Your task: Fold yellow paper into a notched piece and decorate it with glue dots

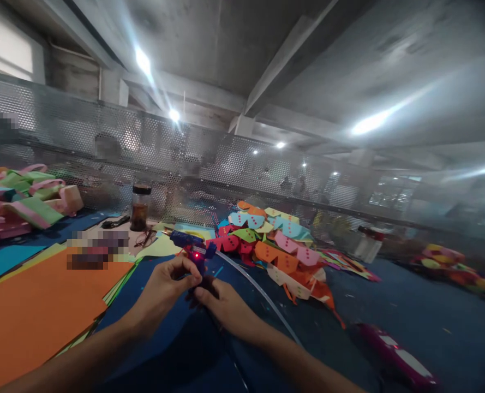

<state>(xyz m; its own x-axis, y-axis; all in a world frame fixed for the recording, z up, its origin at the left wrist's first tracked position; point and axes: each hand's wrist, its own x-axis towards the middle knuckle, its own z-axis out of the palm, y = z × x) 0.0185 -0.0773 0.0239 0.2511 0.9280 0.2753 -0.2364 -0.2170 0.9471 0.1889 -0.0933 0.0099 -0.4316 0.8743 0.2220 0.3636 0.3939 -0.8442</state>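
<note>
A blue glue gun [189,243] is held up over the dark blue tabletop, its metal nozzle pointing left and a red light glowing on its side. My left hand [166,281] is closed at the near side of the handle, thumb and forefinger pinched together. Lower down, my right hand [223,305] closes around the bottom of the handle, where a dark cord runs down towards me; its fingertips are partly hidden. From the gun's rear a long clear glue stick [262,292] curves away to the lower right.
Orange paper sheets [49,311] lie stacked at left. Folded paper pieces with dots [283,245] are heaped beyond my hands. A dark-lidded jar [140,210] stands before the perforated metal screen [209,164]. At right lies a purple device [395,357]; more paper pieces [29,199] are piled far left.
</note>
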